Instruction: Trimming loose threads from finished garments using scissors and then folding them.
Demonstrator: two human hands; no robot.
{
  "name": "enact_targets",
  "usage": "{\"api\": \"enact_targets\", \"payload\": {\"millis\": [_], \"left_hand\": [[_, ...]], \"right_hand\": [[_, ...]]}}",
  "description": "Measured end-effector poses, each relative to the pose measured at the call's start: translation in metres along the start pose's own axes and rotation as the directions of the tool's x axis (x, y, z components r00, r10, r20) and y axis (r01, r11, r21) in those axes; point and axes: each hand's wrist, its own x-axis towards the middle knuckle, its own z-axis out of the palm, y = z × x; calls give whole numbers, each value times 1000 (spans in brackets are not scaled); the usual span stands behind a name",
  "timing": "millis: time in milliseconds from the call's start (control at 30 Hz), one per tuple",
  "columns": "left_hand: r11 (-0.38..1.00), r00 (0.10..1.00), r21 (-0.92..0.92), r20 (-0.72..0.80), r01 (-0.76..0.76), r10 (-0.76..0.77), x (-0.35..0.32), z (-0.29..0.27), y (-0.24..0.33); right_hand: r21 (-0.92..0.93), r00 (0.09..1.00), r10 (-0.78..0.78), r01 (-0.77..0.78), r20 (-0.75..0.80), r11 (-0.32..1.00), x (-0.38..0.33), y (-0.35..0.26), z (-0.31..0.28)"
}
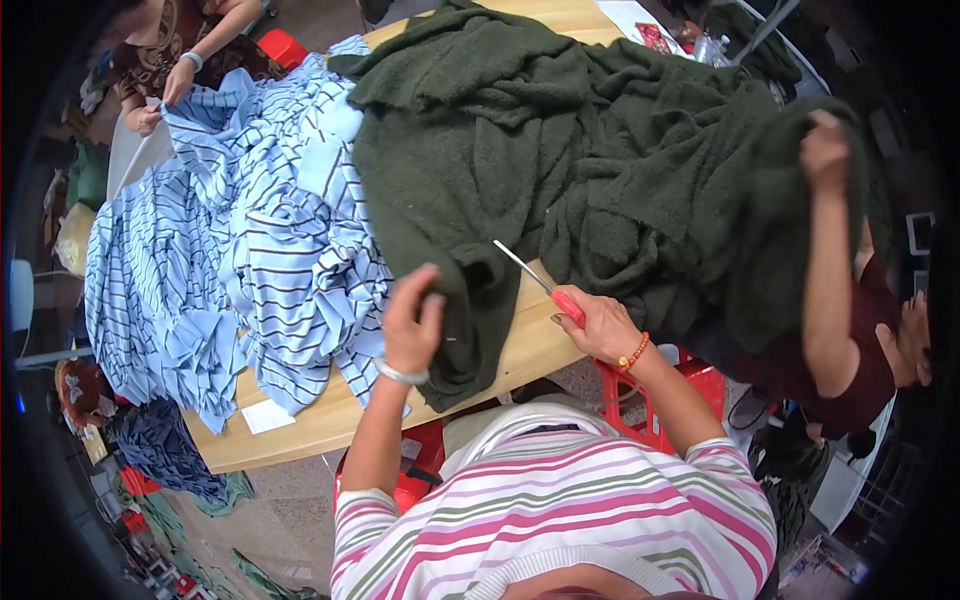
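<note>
Fleece fabric (560,140) lies heaped across the bench (530,345), its near edge draped over the front. Striped cloth (260,230) lies to its left. Scissors (540,285) rest on the fleece, between left hand (410,325) and right hand (600,325).

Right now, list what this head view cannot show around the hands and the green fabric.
- Left hand: fingertips buried in the dark green fleece.
- Scissors: blade tips too thin to tell whether open or shut.
- Wooden table: mostly covered by fleece and striped blue cloth.
</note>
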Motion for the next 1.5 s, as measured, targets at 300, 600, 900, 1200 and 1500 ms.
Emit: {"api": "enact_targets", "payload": {"millis": [300,600,900,1200,1500], "left_hand": [[832,737,24,-477,555,-478,-142,13,-127],[567,680,376,-366,733,-636,-148,13,-114],[542,744,-660,39,520,-667,-88,20,7],[957,979,-222,122,185,-161,104,50,33],[831,976,556,180,2,-123,103,85,-47]], "right_hand": [[-32,998,-62,62,14,998,2,-6,-1],[-49,988,-128,132,84,990,10,-8,10],[-2,995,-104,104,-2,995,1,8,-14],[170,930,88,-28,-358,985,-15,35,-44],[163,960,165,-129,-227,978,-39,52,-11]]}}
